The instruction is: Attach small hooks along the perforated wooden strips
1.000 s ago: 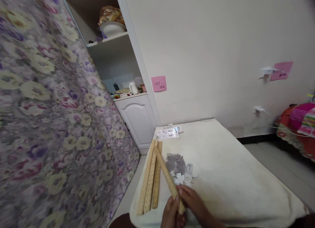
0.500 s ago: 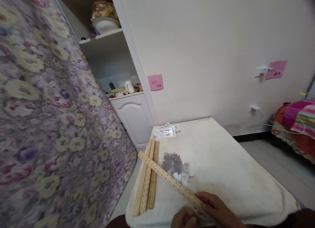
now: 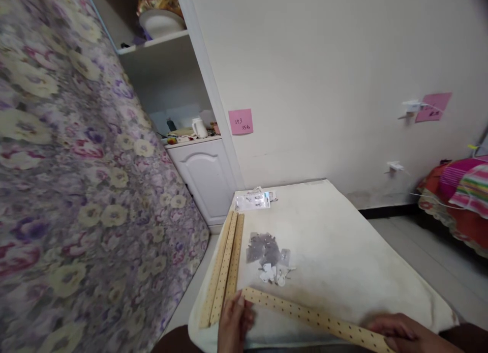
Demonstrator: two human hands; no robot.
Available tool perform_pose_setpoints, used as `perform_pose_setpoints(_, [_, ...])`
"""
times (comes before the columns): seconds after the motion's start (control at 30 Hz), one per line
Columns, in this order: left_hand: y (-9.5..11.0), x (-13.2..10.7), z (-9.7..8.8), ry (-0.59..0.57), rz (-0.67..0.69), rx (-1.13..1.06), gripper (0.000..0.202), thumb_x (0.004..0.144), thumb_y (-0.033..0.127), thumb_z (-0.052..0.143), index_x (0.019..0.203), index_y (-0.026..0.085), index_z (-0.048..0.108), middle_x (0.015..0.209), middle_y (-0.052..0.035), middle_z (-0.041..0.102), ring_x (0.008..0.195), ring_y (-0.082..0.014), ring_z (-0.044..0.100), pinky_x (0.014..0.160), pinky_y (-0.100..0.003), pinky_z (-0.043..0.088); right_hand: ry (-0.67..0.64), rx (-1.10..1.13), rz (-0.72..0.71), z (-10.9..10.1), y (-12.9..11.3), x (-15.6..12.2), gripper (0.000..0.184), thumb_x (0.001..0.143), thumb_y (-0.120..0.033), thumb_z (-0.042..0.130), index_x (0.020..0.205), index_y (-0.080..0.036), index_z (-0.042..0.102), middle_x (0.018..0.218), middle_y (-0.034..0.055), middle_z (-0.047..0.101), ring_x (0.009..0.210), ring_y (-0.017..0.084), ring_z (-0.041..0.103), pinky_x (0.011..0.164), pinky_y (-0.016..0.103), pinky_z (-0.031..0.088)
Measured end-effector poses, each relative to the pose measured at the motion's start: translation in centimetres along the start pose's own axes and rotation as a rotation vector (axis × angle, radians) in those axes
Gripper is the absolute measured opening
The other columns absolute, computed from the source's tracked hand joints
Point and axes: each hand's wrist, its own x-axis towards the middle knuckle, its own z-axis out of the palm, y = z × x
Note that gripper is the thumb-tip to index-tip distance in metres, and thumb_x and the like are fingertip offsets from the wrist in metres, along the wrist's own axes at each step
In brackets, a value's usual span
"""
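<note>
My right hand point(image 3: 400, 330) is closed around the right end of a pale wooden strip with rows of small holes point(image 3: 305, 312). This strip slants across the near side of the cloth-covered table. At its left end is my left hand point(image 3: 235, 320), thumb up against the tip and fingers curled. Beside that hand, several similar wooden strips point(image 3: 223, 271) lie side by side along the table's left edge. Beyond the held strip sit a pile of small grey clear packets point(image 3: 265, 248) and some small white pieces point(image 3: 269, 273).
A clear package point(image 3: 252, 200) lies at the table's far left corner. The table point(image 3: 343, 241) stands against a white wall, with a cabinet point(image 3: 206, 180) and a floral curtain point(image 3: 95, 190) to the left. A bed with bright covers point(image 3: 457, 200) is at far right.
The held strip has swung down and to the right, away from above the other strips. My left hand has moved left to its far end, and my right hand has moved right.
</note>
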Motion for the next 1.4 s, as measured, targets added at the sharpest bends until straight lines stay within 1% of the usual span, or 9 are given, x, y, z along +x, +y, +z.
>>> perform_pose_setpoints(0.17, [-0.9,0.9,-0.2,-0.033,0.009,0.122,0.044,0.06,0.046,0.075,0.085,0.016,0.055,0.055,0.0033,0.06,0.048,-0.0081,0.052,0.044,-0.017,0.038,0.081,-0.235,0.032,-1.5,-1.2,0.8,0.043,0.061,-0.042,0.065,0.101,-0.024,0.064,0.084,0.0004,0.064,0.073,0.017,0.058,0.06,0.022,0.046])
perform_pose_setpoints(0.3, [-1.0,1.0,-0.3,-0.027,0.046,0.267,0.04,0.064,0.052,0.068,0.076,0.016,0.054,0.052,0.0032,0.059,0.043,-0.0075,0.05,0.042,-0.018,0.037,0.232,-0.531,0.021,-3.0,-1.0,1.5,0.027,0.062,-0.03,0.062,0.087,-0.027,0.068,0.082,0.0004,0.067,0.076,0.02,0.061,0.067,0.025,0.047])
perform_pose_setpoints(0.43, [-1.5,1.4,-0.3,-0.043,0.083,0.488,0.041,0.066,0.059,0.06,0.069,0.019,0.049,0.042,0.0058,0.054,0.035,-0.0082,0.046,0.037,-0.018,0.033,0.347,-0.771,-0.023,-4.2,0.2,2.8,0.034,0.068,-0.032,0.059,0.1,-0.031,0.068,0.113,0.0053,0.064,0.107,0.028,0.056,0.09,0.036,0.044])
perform_pose_setpoints(0.5, [-1.6,1.7,-0.2,-0.015,0.106,0.633,0.042,0.068,0.061,0.053,0.068,0.02,0.048,0.038,0.0067,0.051,0.031,-0.0096,0.043,0.035,-0.02,0.032,0.361,-0.825,-0.038,-4.5,0.5,3.4,0.037,0.071,-0.035,0.057,0.107,-0.031,0.066,0.12,0.0069,0.06,0.113,0.029,0.053,0.094,0.04,0.042])
perform_pose_setpoints(0.6, [-1.4,1.9,0.1,0.032,0.173,0.841,0.039,0.073,0.059,0.046,0.072,0.02,0.051,0.04,0.0064,0.051,0.033,-0.0126,0.047,0.037,-0.022,0.034,0.365,-0.857,-0.1,-4.6,0.6,4.1,0.037,0.076,-0.035,0.053,0.111,-0.029,0.064,0.114,0.0085,0.061,0.106,0.026,0.056,0.091,0.038,0.045])
perform_pose_setpoints(0.8, [-1.2,2.2,0.2,0.056,0.334,1.078,0.033,0.077,0.046,0.043,0.086,0.019,0.058,0.054,0.0022,0.057,0.053,-0.0186,0.059,0.052,-0.027,0.042,0.433,-0.885,-0.221,-4.1,1.9,4.7,0.041,0.08,-0.032,0.05,0.12,-0.027,0.056,0.112,0.0096,0.059,0.101,0.024,0.055,0.091,0.04,0.045])
perform_pose_setpoints(1.07, [-1.5,2.2,0.2,0.045,0.369,1.066,0.032,0.072,0.044,0.05,0.089,0.018,0.06,0.055,0.0036,0.054,0.056,-0.0186,0.057,0.057,-0.027,0.041,0.542,-0.921,-0.24,-3.7,3.8,5.3,0.034,0.083,-0.037,0.049,0.114,-0.027,0.061,0.111,0.0096,0.06,0.1,0.025,0.055,0.089,0.042,0.043])
perform_pose_setpoints(1.27, [-1.0,2.4,0.5,0.068,0.325,1.097,0.022,0.071,0.037,0.05,0.083,0.02,0.057,0.053,0.0038,0.053,0.056,-0.0188,0.058,0.056,-0.027,0.04,0.555,-0.908,-0.213,-3.6,3.5,5.6,0.033,0.082,-0.035,0.049,0.111,-0.026,0.062,0.109,0.0094,0.061,0.1,0.025,0.056,0.088,0.041,0.044])
perform_pose_setpoints(1.4, [-0.9,2.5,0.5,0.07,0.322,1.099,0.021,0.071,0.038,0.049,0.08,0.02,0.057,0.053,0.0027,0.055,0.057,-0.0198,0.058,0.056,-0.027,0.039,0.548,-0.878,-0.178,-3.2,2.7,5.5,0.037,0.078,-0.028,0.05,0.113,-0.024,0.061,0.111,0.0096,0.06,0.103,0.025,0.055,0.092,0.043,0.042])
